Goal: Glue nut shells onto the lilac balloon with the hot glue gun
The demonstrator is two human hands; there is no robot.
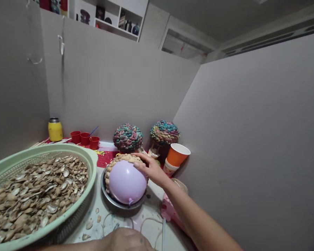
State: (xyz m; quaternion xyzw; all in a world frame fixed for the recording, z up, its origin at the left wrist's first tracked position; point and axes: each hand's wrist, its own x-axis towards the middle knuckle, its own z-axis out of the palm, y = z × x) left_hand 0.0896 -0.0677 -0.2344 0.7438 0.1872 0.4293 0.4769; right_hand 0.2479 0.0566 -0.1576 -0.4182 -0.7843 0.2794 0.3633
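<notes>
A lilac balloon (127, 182) sits in a round metal bowl (112, 201), its knot facing me. Peanut shells (120, 159) cover its far side and left edge in rows. My right hand (151, 169) lies over the upper right of the balloon, fingers stretched out and apart, touching the shells and the balloon's skin. At the bottom edge is my left hand (127, 240), back upward; its fingers are hidden, so I cannot see whether it holds anything. Beneath my right forearm lies a pink plastic object (170, 209), partly covered, with a pale cord near it.
A green basket (92, 167) full of split shells (49, 188) fills the left. Behind stand a yellow jar (55, 130), red cups (85, 138) and two multicoloured domes (128, 137). Orange paper cups (176, 156) stand by the right-hand wall. Loose shells (89, 223) lie on the table.
</notes>
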